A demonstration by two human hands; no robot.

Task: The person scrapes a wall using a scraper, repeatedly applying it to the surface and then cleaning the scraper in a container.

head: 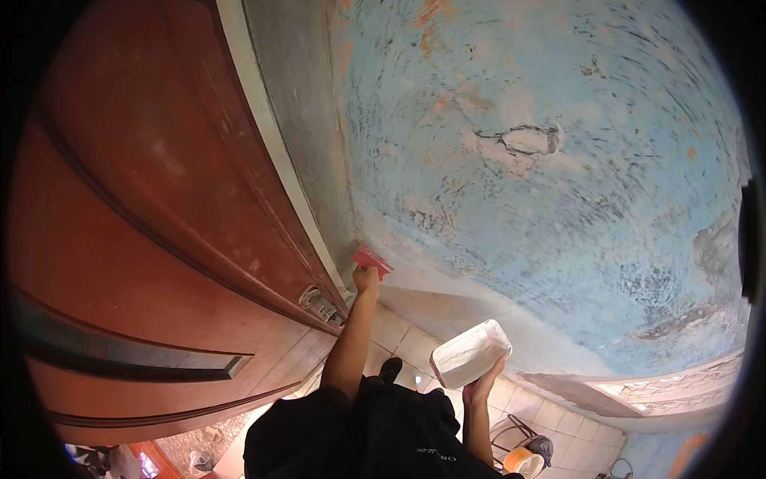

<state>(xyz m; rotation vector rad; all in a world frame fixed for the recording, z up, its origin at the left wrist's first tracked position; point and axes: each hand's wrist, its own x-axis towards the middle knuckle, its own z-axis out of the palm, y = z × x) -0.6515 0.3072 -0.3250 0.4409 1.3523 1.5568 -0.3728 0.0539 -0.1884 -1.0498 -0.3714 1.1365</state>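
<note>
My left hand [366, 279] grips a red plastic putty spreader [374, 261], whose edge lies at the wall corner beside the grey door reveal. With my right hand [482, 383] I hold a rectangular container [471, 353] coated in white filler, tilted in front of the lower wall. Smooth whitish filler [413, 257] covers a band of the wall below the worn blue paint [538, 203]. Higher up, the blue wall has a cracked patch [529, 139] with broken edges.
A reddish-brown door [155, 179] with a metal lock [321, 304] stands close on the left. On the tiled floor [413, 347] at lower right are an orange-and-white bucket [522, 462] and a dark metal frame [508, 434]. A patterned opening [664, 386] is at far right.
</note>
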